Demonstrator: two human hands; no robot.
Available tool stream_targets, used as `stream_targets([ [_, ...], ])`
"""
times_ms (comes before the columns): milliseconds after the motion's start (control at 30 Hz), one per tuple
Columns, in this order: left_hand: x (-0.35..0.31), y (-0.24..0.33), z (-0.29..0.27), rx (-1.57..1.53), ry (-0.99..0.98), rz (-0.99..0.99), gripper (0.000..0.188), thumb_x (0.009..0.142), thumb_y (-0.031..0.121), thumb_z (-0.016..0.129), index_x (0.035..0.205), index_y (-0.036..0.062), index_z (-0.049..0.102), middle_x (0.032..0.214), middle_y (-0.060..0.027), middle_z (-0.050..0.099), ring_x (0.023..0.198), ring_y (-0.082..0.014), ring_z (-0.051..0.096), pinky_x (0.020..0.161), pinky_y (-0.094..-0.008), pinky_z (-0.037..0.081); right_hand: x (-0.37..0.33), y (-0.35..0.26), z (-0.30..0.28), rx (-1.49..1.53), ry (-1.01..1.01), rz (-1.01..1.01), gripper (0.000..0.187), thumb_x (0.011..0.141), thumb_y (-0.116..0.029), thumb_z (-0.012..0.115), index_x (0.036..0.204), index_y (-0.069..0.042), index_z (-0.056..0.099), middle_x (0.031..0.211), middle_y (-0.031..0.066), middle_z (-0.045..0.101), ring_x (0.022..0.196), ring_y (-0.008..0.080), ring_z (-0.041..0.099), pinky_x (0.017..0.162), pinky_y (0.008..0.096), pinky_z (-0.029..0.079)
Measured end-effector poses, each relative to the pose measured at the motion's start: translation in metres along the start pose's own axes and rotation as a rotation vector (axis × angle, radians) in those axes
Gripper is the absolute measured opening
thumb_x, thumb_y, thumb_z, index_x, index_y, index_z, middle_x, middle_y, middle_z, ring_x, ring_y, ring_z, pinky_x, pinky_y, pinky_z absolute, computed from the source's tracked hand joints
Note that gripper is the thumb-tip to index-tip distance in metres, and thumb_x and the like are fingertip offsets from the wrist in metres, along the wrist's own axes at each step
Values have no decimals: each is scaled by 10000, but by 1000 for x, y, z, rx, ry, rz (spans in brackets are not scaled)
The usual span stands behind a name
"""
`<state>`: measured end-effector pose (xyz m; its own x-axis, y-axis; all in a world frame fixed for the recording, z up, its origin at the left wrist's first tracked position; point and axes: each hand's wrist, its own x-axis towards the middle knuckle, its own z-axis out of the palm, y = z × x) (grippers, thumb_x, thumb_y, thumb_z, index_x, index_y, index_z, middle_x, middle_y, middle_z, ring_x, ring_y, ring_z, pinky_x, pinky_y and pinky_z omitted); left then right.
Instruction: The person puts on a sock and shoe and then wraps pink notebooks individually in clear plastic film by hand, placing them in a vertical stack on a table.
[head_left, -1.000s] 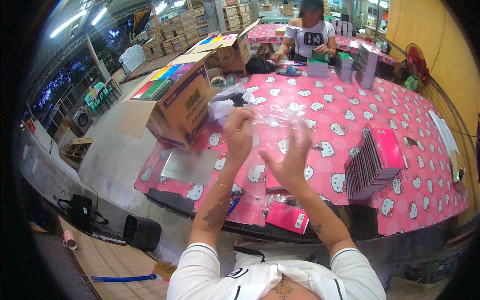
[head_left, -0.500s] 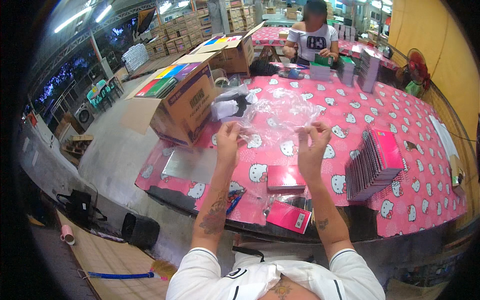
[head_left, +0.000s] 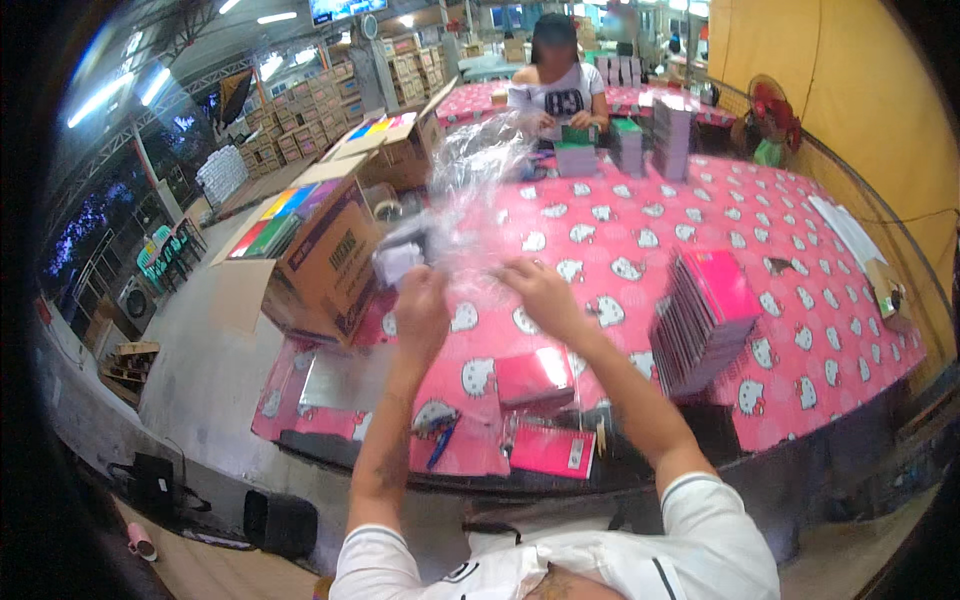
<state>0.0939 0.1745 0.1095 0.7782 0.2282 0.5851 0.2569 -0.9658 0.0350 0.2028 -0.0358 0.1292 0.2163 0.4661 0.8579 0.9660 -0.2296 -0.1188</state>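
A clear plastic bag (head_left: 480, 165) billows up over the table, smeared by motion. My left hand (head_left: 423, 308) is closed on its lower edge, beside a white and black bundle (head_left: 402, 258). With the fingertips of my right hand (head_left: 543, 298) I pinch the bag's other side; the exact grip is blurred. Nearer me lies a small pile of pink notebooks (head_left: 535, 378), with a pink spiral notebook (head_left: 550, 450) at the table edge. Below my left forearm are a blue pen-like tool (head_left: 440, 440) and a flat grey sheet (head_left: 345, 378).
A tall stack of pink spiral notebooks (head_left: 705, 320) stands on the right of the patterned pink tablecloth (head_left: 620, 235). Open cardboard boxes (head_left: 325, 262) holding colourful notebooks line the left. Across the table a co-worker (head_left: 562, 95) handles green-covered notebooks (head_left: 577, 150) beside more stacks.
The plastic bag has swung up and away from me, having hung lower between my hands. My hands have come closer together, and the whole view has shifted.
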Motion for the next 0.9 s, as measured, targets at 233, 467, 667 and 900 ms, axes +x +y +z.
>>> stream_targets([
  [233, -8, 41, -70, -502, 628, 238, 155, 877, 111, 566, 964, 39, 673, 1094, -196, 601, 875, -313, 609, 799, -430, 497, 16, -55, -56, -12, 662, -48, 370, 768, 2, 586, 1112, -110, 666, 968, 147, 611, 879, 334, 614, 754, 458, 511],
  [467, -9, 23, 57, -605, 50, 4, 122, 880, 83, 608, 976, 8, 613, 922, -162, 650, 885, -322, 640, 813, -486, 504, -66, 31, 27, 802, -44, 1157, 206, 919, -127, 533, 1081, -54, 637, 1036, 133, 641, 961, 281, 634, 802, 445, 539],
  [667, 0, 44, 31, -2335, -437, -492, 158, 974, 164, 568, 1057, 30, 576, 1027, -82, 644, 911, -201, 659, 844, -380, 570, -66, 64, 44, 2120, 212, 1228, 232, 992, -186, 411, 920, -17, 554, 851, 93, 610, 772, 174, 613, 745, 400, 563],
  [900, 17, 34, 22, -1385, 2, -365, 238, 903, 47, 571, 1136, 34, 523, 948, -50, 582, 781, -135, 605, 685, -325, 578, -67, 12, 21, 1439, -546, 1006, 245, 918, -211, 619, 1119, -72, 596, 866, -12, 585, 738, 70, 549, 649, 264, 463],
])
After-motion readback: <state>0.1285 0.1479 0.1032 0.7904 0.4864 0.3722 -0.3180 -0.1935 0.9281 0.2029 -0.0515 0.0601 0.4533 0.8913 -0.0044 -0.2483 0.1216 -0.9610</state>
